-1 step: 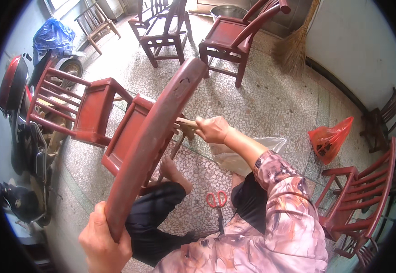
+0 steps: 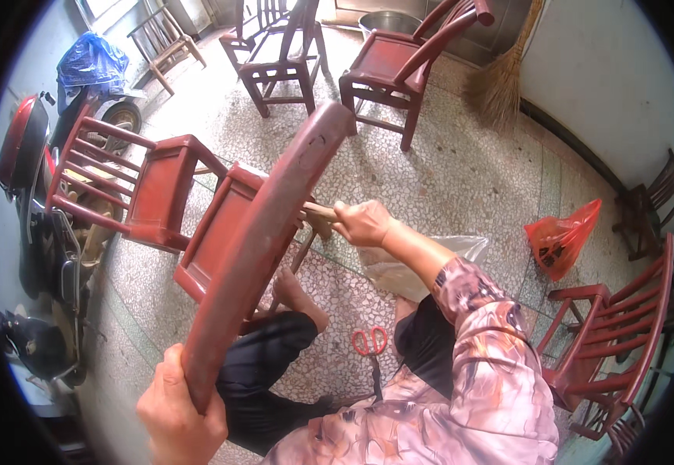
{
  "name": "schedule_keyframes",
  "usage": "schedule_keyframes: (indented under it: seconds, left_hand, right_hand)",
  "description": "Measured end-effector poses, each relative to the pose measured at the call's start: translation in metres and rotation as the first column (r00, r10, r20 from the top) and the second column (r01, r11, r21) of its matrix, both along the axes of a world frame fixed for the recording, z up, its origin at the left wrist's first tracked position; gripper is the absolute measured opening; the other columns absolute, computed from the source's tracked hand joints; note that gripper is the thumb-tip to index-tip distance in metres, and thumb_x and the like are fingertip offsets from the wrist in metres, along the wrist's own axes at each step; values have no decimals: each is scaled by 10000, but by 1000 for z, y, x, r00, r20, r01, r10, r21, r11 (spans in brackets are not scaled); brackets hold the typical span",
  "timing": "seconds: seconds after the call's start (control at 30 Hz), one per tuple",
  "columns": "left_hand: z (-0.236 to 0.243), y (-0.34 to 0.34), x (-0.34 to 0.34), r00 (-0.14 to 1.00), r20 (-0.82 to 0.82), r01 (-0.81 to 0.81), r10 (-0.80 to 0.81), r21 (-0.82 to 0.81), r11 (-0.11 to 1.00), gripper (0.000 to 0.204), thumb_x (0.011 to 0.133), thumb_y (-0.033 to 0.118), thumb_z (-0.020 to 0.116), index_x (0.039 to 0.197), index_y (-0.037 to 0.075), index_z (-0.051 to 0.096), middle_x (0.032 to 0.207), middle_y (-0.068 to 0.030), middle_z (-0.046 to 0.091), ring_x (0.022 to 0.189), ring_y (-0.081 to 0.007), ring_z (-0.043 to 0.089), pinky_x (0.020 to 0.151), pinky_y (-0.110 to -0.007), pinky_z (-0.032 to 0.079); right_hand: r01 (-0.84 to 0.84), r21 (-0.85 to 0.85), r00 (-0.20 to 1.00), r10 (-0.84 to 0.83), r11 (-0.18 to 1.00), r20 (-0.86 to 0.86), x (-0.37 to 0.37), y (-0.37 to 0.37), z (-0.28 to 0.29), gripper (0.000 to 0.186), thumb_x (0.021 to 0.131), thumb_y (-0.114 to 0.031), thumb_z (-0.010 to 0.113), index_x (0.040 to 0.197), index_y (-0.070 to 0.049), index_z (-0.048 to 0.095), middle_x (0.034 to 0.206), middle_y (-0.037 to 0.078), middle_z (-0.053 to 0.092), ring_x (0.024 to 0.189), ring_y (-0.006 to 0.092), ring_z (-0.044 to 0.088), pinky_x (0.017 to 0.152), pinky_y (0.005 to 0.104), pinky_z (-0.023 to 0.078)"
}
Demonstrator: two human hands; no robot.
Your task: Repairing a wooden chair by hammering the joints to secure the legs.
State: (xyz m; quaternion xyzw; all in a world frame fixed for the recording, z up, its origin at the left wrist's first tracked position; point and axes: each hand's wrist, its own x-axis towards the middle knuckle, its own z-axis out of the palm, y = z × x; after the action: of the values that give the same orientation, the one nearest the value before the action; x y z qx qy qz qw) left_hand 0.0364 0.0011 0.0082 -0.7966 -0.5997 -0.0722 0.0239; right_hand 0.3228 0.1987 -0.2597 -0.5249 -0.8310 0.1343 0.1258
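A dark red wooden chair stands right in front of me, its thick top rail (image 2: pixel 263 240) slanting across the view. My left hand (image 2: pixel 182 407) is wrapped round the rail's near lower end. Beyond the rail, my right hand (image 2: pixel 364 222) grips a pale, thin wooden handle (image 2: pixel 320 210). The handle's far end is hidden behind the rail, so its kind does not show. Part of this chair's red seat (image 2: pixel 217 225) appears left of the rail. Red-handled scissors (image 2: pixel 369 341) lie on the floor between my legs.
Another red chair (image 2: pixel 159 190) stands close on the left, near a parked motorbike (image 2: pixel 35 209). Ahead are two more red chairs, one with a solid seat (image 2: pixel 383 58). A clear plastic bag (image 2: pixel 399 267), a red bag (image 2: pixel 563 240) and a slatted chair (image 2: pixel 616 333) are to the right.
The chair's top rail and my left hand have shifted very slightly to the right. My right hand keeps its hold on the wooden handle.
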Motion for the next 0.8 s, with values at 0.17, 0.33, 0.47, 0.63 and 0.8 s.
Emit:
schedule_keyframes:
  seconds: [0.17,0.33,0.47,0.63,0.8]
  left_hand:
    - [-2,3,0,1000,22,7,-7,-5,1000,540,744,63,691,1263,44,543,1006,-197,654,790,-390,655,669,-420,528]
    - [2,-1,-2,1000,14,-6,6,9,1000,528,759,65,681,1266,42,534,1019,-193,652,783,-388,654,662,-423,528]
    - [0,4,-13,995,46,87,-87,9,996,558,717,24,641,1250,-35,486,940,-198,622,726,-377,635,625,-417,516]
    - [-9,8,-16,985,138,112,-109,-17,994,600,672,-36,628,1240,-74,438,901,-222,593,743,-408,618,643,-444,495]
    - [-2,3,-20,990,71,124,-122,-10,992,612,667,-39,620,1242,-110,421,867,-215,570,712,-381,610,625,-432,489]
  right_hand:
    - [-69,127,991,83,990,-105,-9,-10,0,345,914,-373,544,914,-38,462,633,150,632,565,351,640,518,454,499]
    - [-93,35,987,96,995,-129,-12,-8,1,367,927,-393,518,942,-30,473,680,174,641,629,377,647,575,478,504]
    - [55,-91,968,-76,994,-241,-7,-13,-5,426,928,-443,504,994,-22,506,799,257,642,712,419,646,643,499,504]
    - [196,-678,542,-655,708,-527,-20,-35,18,331,953,-345,505,929,-15,493,636,81,527,440,182,538,416,337,444]
    - [143,-612,553,-576,778,-602,-41,-25,39,344,963,-348,493,921,-7,489,627,93,534,438,194,543,418,351,449]
